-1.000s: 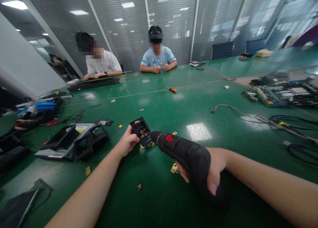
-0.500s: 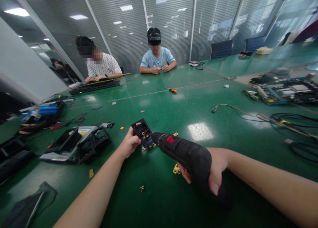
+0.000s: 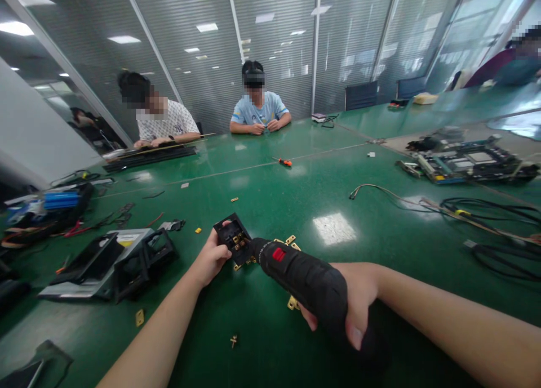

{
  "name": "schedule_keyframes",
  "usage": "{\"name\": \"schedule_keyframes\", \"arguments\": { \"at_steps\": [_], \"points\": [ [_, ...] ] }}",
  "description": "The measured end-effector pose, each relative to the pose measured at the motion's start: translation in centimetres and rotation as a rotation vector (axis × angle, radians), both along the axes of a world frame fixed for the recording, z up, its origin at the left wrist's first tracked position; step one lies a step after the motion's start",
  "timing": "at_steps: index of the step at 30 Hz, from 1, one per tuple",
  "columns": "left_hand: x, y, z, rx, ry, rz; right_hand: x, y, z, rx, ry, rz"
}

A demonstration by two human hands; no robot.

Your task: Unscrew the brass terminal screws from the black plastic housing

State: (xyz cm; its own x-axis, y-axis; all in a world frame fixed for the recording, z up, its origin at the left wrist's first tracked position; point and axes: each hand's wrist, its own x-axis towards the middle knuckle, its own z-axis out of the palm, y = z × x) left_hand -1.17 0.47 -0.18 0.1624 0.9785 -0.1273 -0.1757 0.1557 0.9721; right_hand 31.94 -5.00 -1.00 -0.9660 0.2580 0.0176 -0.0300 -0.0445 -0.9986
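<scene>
My left hand (image 3: 213, 257) grips a small black box-shaped housing (image 3: 226, 230) by its left side, tilted above the table. Brass-coloured terminals (image 3: 239, 242) show inside it. My right hand (image 3: 359, 298) is wrapped round the handle of a black cordless electric screwdriver (image 3: 304, 270) with a red switch on top. The tool's nose points left, at the right side of the housing; its bit is too small to make out. Brass plates (image 3: 292, 303) lie under and beside the tool. Nearer me lie a few small brass screws (image 3: 234, 341).
Left on the green table (image 3: 270, 208) are a grey-and-black casing (image 3: 93, 264), a blue part (image 3: 61, 200) and wires. An orange screwdriver (image 3: 284, 163) lies farther back. Cables (image 3: 490, 213) and a circuit board (image 3: 473, 160) are at right. Two people (image 3: 260, 109) (image 3: 164, 120) sit opposite.
The view has shifted a little, moving the table things left and down. Both hands keep hold of the housing and the electric screwdriver, whose nose stays at the housing's right side.
</scene>
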Motion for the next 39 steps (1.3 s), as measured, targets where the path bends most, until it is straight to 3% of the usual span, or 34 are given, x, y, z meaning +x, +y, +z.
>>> {"name": "schedule_keyframes", "arguments": {
  "at_steps": [10,24,30,39],
  "points": [
    [0.1,0.0,0.4,0.0,0.037,0.018,-0.3,0.7,-0.1,0.084,0.065,0.061],
    [0.3,-0.1,0.0,0.016,-0.034,-0.008,-0.4,0.9,-1.4,0.022,0.094,0.059],
    [0.3,-0.1,0.1,0.009,-0.016,0.007,-0.3,0.8,-1.3,-0.055,0.119,0.057],
    [0.3,-0.1,0.3,0.019,0.029,0.007,-0.2,1.5,-1.2,-0.029,0.086,0.134]
  ]
}}
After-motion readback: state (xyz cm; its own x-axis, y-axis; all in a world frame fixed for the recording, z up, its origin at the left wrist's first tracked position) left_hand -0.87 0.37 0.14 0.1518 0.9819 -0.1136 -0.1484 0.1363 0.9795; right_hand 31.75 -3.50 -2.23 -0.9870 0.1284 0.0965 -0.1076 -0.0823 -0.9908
